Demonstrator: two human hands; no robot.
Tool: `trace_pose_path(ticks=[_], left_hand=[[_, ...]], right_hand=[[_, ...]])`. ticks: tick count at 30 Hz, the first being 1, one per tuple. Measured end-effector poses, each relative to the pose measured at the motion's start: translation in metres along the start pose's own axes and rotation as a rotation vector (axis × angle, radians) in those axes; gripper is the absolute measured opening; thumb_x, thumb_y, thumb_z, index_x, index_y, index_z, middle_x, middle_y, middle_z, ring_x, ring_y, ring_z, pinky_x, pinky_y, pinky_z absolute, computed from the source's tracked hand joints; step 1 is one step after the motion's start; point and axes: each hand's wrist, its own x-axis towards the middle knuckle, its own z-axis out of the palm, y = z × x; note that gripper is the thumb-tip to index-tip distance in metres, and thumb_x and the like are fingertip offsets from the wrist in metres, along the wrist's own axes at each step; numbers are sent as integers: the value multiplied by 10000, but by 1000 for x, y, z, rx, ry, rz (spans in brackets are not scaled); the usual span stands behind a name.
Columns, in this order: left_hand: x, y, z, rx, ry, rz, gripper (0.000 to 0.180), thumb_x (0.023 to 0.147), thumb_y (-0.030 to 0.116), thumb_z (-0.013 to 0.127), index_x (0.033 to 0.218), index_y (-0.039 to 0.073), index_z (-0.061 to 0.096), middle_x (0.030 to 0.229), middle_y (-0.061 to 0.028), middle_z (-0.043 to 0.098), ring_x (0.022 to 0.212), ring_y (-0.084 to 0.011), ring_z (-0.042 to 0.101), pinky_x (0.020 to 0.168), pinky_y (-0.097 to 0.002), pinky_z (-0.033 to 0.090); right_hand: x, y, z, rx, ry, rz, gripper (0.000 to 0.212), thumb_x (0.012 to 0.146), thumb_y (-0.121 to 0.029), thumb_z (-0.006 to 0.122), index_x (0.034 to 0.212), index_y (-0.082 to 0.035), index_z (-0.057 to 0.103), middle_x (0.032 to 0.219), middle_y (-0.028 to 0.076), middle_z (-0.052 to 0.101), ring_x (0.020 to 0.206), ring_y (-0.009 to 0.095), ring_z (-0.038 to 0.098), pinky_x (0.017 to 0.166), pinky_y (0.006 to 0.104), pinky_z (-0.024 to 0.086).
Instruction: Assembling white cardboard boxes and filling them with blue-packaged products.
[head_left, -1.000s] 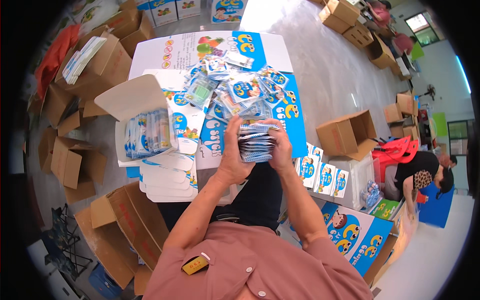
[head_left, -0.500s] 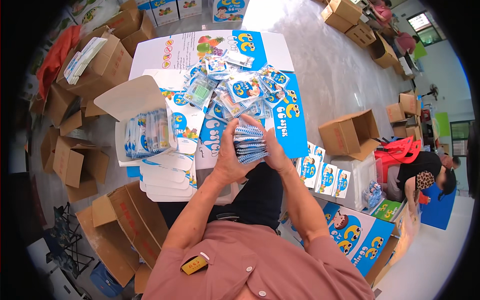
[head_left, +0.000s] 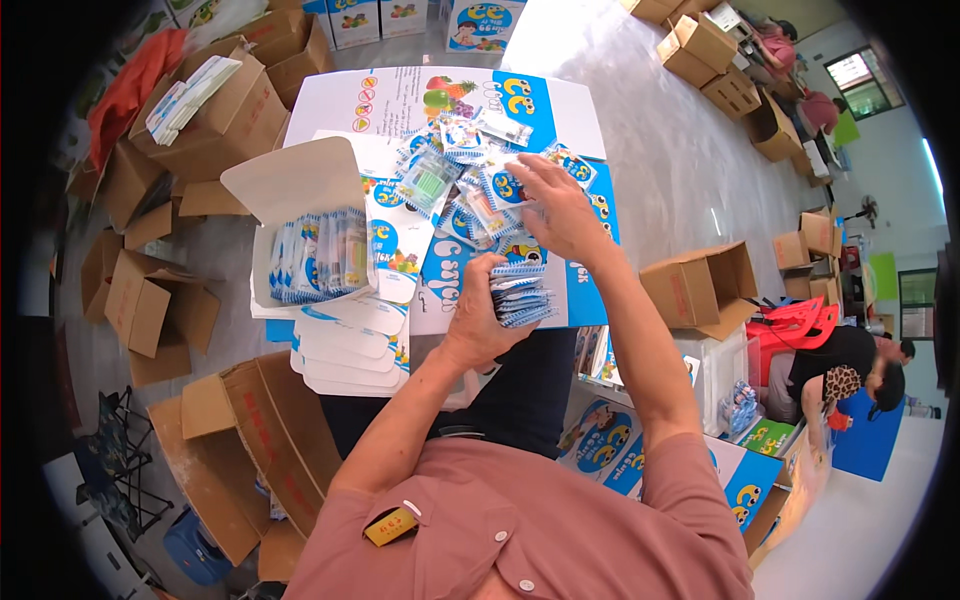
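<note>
My left hand grips a neat stack of small sachets, white and blue with crimped edges, at the near edge of the work surface. My right hand reaches over a loose heap of the same flat sachets, its fingers stretched out and touching one sachet on top. Left of the heap stands a white carton with its lid up. A row of upright sachets fills it.
Overlapping white carton blanks lie at the near left of the printed cardboard surface. Brown boxes crowd the left side. One open brown box sits to the right, near a co-worker bending beside a red chair.
My right hand has left the stack and moved up and right onto the heap. The stack stays in my left hand. The whole view has shifted slightly.
</note>
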Motion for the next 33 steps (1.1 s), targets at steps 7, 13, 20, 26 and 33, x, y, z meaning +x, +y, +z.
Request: trace_pose_path(ticks=[7,13,20,26,33], left_hand=[[3,7,3,-260,-43,-126,1066,674,3,901,1498,62,228,1292,-166,541,1195,-258,605,1007,-374,512],[7,15,-6,-371,-56,-145,1035,682,-25,891,1490,76,253,1293,-152,563,1183,-241,617,999,-371,523],[8,18,-8,-258,-112,-190,905,694,29,903,1420,55,364,1250,-131,604,1151,-215,631,971,-349,536],[4,16,-6,-254,-77,-159,857,705,43,898,1395,54,389,1221,-128,619,1127,-213,638,963,-343,537],[4,14,-8,-264,-95,-130,841,701,39,897,1382,55,402,1254,-137,601,1142,-210,627,970,-337,529]], right_hand=[[-7,13,1,250,-40,146,400,891,-48,642,1291,-68,657,1329,157,646,1238,327,609,1029,405,496],[-52,4,1,784,246,504,250,958,0,617,1192,-39,694,1202,92,691,1135,165,631,960,298,507],[-55,11,15,1005,415,504,174,988,-43,636,1152,-27,690,1113,43,691,1018,93,620,869,250,503],[-48,8,7,1043,411,586,199,1000,-90,643,1181,-9,655,1030,17,700,930,86,624,834,248,499],[-71,2,7,1144,488,638,145,1010,-91,608,1128,-13,639,1025,37,706,953,101,637,868,257,499]])
